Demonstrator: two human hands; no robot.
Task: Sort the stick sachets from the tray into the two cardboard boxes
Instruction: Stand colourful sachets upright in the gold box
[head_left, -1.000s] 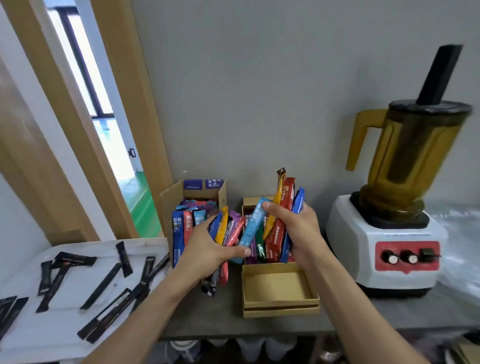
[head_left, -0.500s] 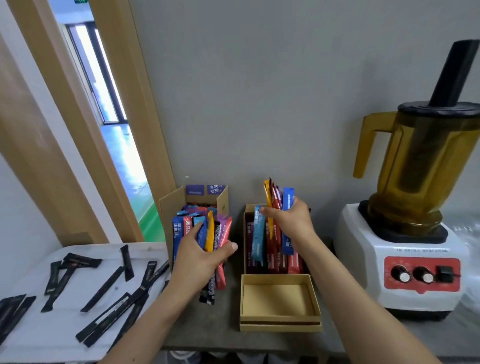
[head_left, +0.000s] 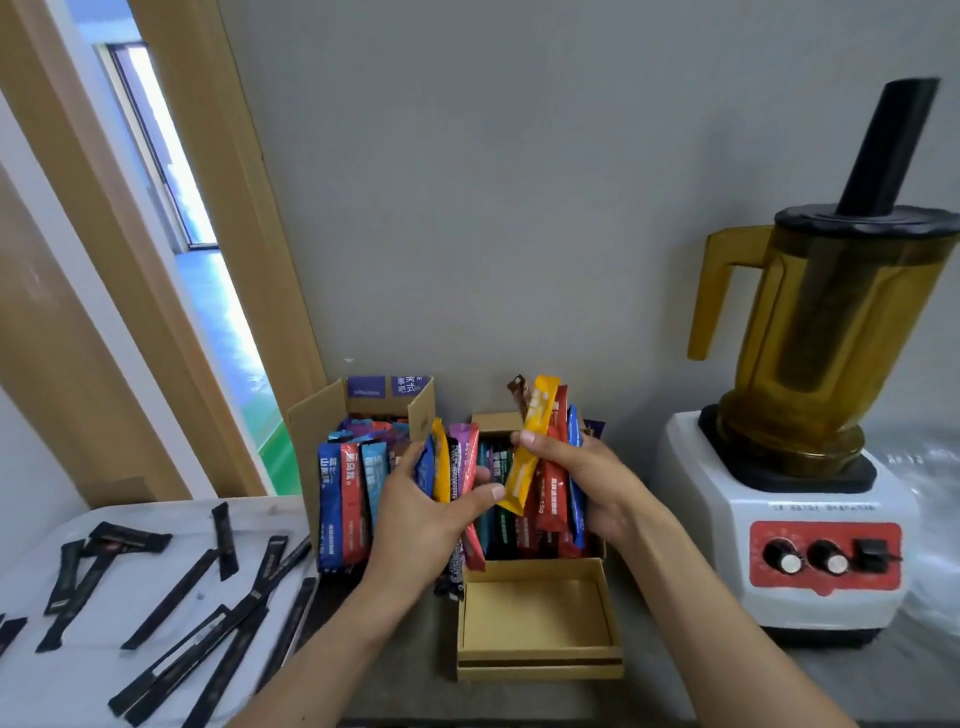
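My left hand (head_left: 423, 512) grips a bundle of coloured sachets (head_left: 457, 467) (blue, yellow, purple, pink) between the two boxes. My right hand (head_left: 587, 483) holds a second bundle of red and blue sachets (head_left: 558, 467) over the right cardboard box (head_left: 496, 422), with an orange sachet (head_left: 530, 447) slanting out towards my left thumb. The left cardboard box (head_left: 317, 415) stands open, packed with upright blue and red sachets (head_left: 345, 499). Several black stick sachets (head_left: 171, 597) lie scattered on the white tray (head_left: 41, 691) at the left.
A shallow cardboard lid (head_left: 540, 660) lies open side up in front of the right box. A white blender base with red panel (head_left: 800, 545) and amber jug (head_left: 831, 332) stands at the right. A grey wall runs behind; a wooden door frame (head_left: 208, 234) rises at the left.
My hands have come closer together. The right hand lifted its bundle and the orange sachet now slants out towards the left thumb. The camera tilted slightly.
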